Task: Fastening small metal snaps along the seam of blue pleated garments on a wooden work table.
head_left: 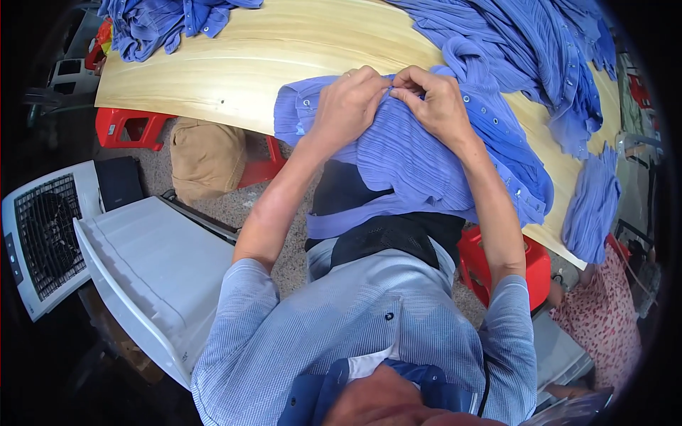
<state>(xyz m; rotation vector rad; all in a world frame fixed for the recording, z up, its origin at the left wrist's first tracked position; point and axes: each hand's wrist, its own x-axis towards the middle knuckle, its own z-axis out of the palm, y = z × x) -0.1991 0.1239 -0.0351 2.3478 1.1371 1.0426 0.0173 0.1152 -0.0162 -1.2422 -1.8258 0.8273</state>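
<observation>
A blue-violet pleated shirt (412, 156) lies partly on the near edge of the table and drapes over my lap. My left hand (349, 99) pinches its upper edge between thumb and fingers. Close beside it on the right, my right hand (435, 106) pinches the same edge, with the fingertips of both hands almost meeting. What exactly sits between the fingertips is too small to make out. Round button-like fasteners show on the cloth to either side of my hands. A darker blue inner face of the fabric is turned up at the right.
Similar blue garments lie in a heap (526, 46) at far right and a pile (167, 25) at far left of the wooden table (249, 64). Another garment (593, 202) hangs over the right edge. Red stools (490, 263), a tan cloth bundle (202, 160), a grey-white cooler (149, 263) and a person (604, 305) are nearby.
</observation>
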